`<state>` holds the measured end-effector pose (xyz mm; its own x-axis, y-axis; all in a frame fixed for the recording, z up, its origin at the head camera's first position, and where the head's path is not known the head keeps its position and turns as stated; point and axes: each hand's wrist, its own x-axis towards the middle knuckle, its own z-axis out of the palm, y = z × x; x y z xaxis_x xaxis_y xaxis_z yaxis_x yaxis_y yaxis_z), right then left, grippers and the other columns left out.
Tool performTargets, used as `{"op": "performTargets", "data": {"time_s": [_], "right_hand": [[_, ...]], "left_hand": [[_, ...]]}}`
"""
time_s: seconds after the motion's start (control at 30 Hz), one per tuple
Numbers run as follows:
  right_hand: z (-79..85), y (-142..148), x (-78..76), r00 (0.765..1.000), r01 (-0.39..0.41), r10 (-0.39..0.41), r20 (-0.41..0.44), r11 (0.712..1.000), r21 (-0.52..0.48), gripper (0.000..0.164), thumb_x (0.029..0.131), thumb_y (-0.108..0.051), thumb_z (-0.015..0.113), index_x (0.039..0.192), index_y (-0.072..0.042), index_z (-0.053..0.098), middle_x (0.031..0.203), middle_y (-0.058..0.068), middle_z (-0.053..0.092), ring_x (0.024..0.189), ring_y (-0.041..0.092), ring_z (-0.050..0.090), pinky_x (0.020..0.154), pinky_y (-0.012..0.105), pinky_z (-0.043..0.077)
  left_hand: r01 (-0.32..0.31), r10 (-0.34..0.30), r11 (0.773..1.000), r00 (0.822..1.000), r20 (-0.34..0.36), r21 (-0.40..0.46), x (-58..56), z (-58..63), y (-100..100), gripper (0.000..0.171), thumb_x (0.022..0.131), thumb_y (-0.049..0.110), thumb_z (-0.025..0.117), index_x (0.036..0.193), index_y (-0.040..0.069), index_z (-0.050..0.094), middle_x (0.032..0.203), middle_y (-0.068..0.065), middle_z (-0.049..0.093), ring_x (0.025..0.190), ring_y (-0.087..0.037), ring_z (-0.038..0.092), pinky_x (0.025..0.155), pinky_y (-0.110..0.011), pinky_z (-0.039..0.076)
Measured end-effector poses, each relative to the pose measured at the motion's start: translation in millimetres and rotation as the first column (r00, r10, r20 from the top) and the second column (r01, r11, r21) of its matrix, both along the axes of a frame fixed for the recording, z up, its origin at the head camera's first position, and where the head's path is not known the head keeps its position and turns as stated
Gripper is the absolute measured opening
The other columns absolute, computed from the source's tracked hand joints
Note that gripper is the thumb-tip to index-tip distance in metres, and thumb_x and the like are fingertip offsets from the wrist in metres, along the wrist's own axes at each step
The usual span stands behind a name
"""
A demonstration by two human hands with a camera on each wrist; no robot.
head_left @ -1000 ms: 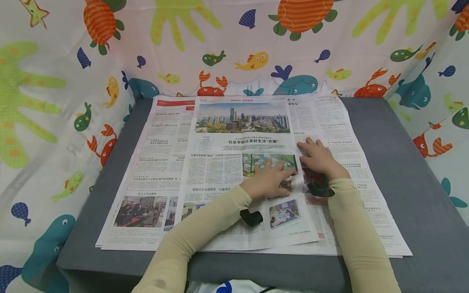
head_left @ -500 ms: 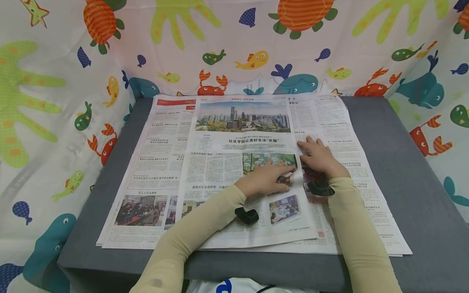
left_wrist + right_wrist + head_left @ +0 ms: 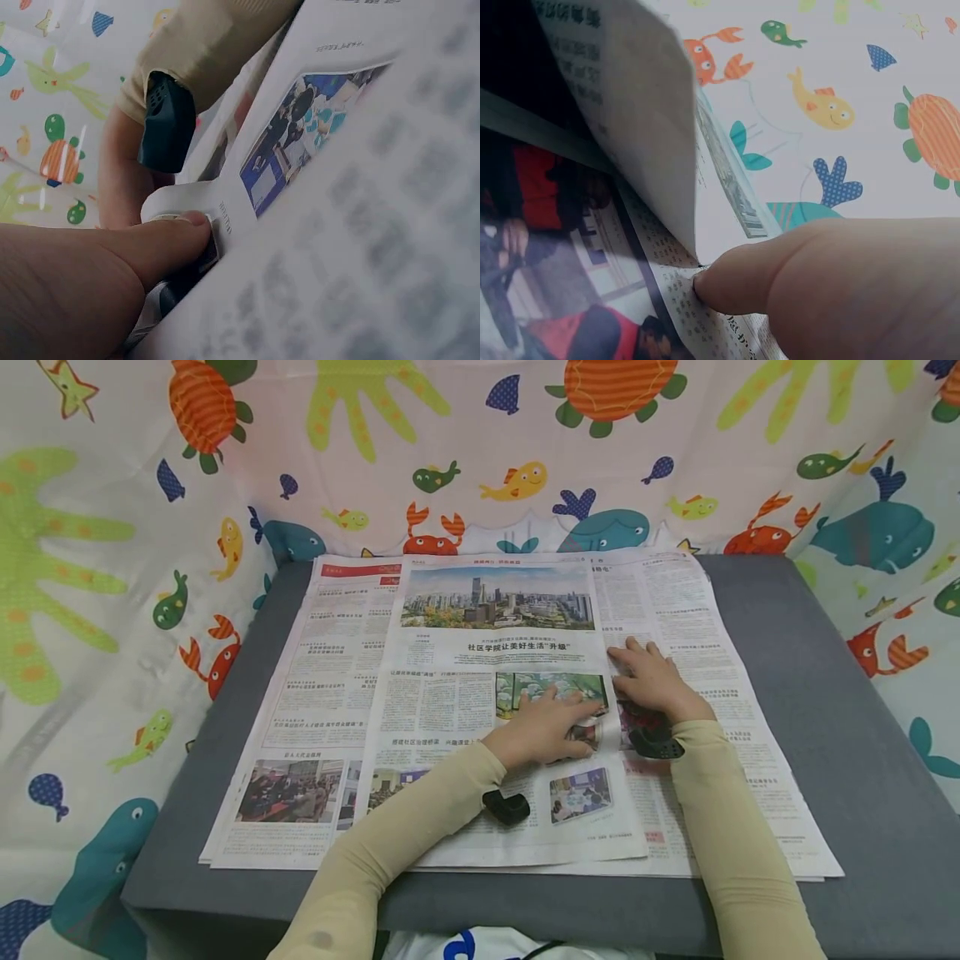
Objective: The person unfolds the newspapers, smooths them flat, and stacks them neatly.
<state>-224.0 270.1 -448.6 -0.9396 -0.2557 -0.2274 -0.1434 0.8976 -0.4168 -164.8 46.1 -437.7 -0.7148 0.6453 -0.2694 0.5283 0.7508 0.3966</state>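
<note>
A newspaper sheet with a city skyline photo lies folded over on top of a spread-out newspaper. My left hand rests on this folded sheet, fingers stretched over its green photo. In the left wrist view the thumb lies against the paper near the sheet's edge. My right hand lies on the lower pages just past the sheet's right edge, fingers spread. From the right wrist, the thumb touches the printed page right beside the raised edge of the folded sheet.
A grey table carries the newspapers, which reach close to its front edge. A curtain printed with sea animals surrounds the back and sides. A black wrist device is worn on the left arm, and another on the right.
My left hand has shifted slightly left, its fingers less spread than a second ago. The folded sheet's lower right corner has moved a little left. The right hand stays put.
</note>
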Motion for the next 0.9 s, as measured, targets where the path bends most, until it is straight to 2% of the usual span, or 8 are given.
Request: {"op": "performTargets", "data": {"time_s": [0.27, 0.4, 0.47, 0.57, 0.73, 0.8, 0.9], "right_hand": [[2.3, -1.2, 0.3, 1.000, 0.010, -0.009, 0.011, 1.000, -0.013, 0.060, 0.102, -0.020, 0.049, 0.157, 0.000, 0.034, 0.165, 0.035, 0.013, 0.151, 0.062, 0.003, 0.116, 0.079, 0.006], [-0.4, -1.3, 1.0, 1.000, 0.011, -0.011, 0.005, 1.000, -0.015, 0.060, 0.102, -0.020, 0.048, 0.157, 0.000, 0.034, 0.165, 0.035, 0.012, 0.151, 0.061, 0.002, 0.117, 0.079, 0.006], [-2.4, -3.2, 0.2, 1.000, 0.011, -0.011, 0.002, 1.000, -0.021, 0.060, 0.102, -0.020, 0.048, 0.157, 0.000, 0.034, 0.166, 0.034, 0.012, 0.151, 0.061, 0.002, 0.117, 0.079, 0.005], [-4.6, -5.7, -0.8, 1.000, 0.011, -0.011, 0.000, 1.000, -0.030, 0.060, 0.102, -0.020, 0.048, 0.157, 0.000, 0.034, 0.166, 0.034, 0.011, 0.151, 0.062, 0.001, 0.117, 0.079, 0.005], [-4.4, -5.2, -2.5, 1.000, 0.004, -0.004, 0.013, 1.000, -0.019, 0.061, 0.102, -0.020, 0.047, 0.158, 0.000, 0.033, 0.166, 0.035, 0.010, 0.151, 0.063, 0.000, 0.116, 0.079, 0.005], [-2.2, -3.8, -2.8, 1.000, 0.002, -0.002, 0.015, 1.000, -0.014, 0.060, 0.102, -0.020, 0.048, 0.157, 0.001, 0.033, 0.165, 0.036, 0.011, 0.150, 0.064, 0.002, 0.115, 0.080, 0.006], [1.9, -3.5, -1.9, 1.000, 0.019, -0.019, 0.019, 0.999, -0.037, 0.060, 0.101, -0.019, 0.049, 0.156, 0.001, 0.034, 0.164, 0.037, 0.014, 0.149, 0.065, 0.006, 0.116, 0.079, 0.010]], "left_hand": [[0.028, -0.031, 0.999, 0.998, -0.057, -0.036, 3.2, -3.8, -3.2, 0.071, 0.100, 0.056, 0.056, 0.162, 0.034, 0.030, 0.171, -0.003, 0.023, 0.158, -0.043, 0.014, 0.119, -0.073, 0.019], [-0.002, 0.003, 1.000, 0.999, -0.054, 0.005, 2.9, 0.6, -19.4, 0.071, 0.100, 0.056, 0.056, 0.162, 0.031, 0.030, 0.171, -0.008, 0.021, 0.158, -0.045, 0.012, 0.122, -0.071, 0.014], [-0.050, 0.052, 0.998, 0.998, -0.048, 0.030, -0.1, 5.8, -40.0, 0.071, 0.101, 0.055, 0.056, 0.162, 0.029, 0.031, 0.172, -0.011, 0.019, 0.157, -0.048, 0.009, 0.122, -0.072, 0.010], [-0.154, 0.156, 0.987, 0.987, -0.033, 0.047, -8.3, 13.2, -85.4, 0.075, 0.099, 0.054, 0.059, 0.163, 0.027, 0.029, 0.172, -0.015, 0.014, 0.157, -0.050, 0.004, 0.122, -0.073, 0.004], [-0.326, 0.326, 0.945, 0.945, -0.019, 0.013, -16.3, 14.7, -173.3, 0.091, 0.089, 0.048, 0.075, 0.163, 0.025, 0.028, 0.172, -0.016, 0.009, 0.156, -0.053, -0.003, 0.121, -0.073, 0.000], [-0.360, 0.360, 0.933, 0.933, -0.002, 0.001, -16.1, 12.0, -198.9, 0.096, 0.085, 0.046, 0.081, 0.163, 0.024, 0.029, 0.173, -0.016, 0.007, 0.155, -0.054, -0.007, 0.121, -0.073, -0.001], [-0.366, 0.366, 0.931, 0.930, 0.015, -0.007, -15.4, 5.4, -219.2, 0.099, 0.083, 0.049, 0.082, 0.163, 0.023, 0.029, 0.173, -0.017, 0.006, 0.155, -0.054, -0.009, 0.120, -0.075, -0.001]]}}
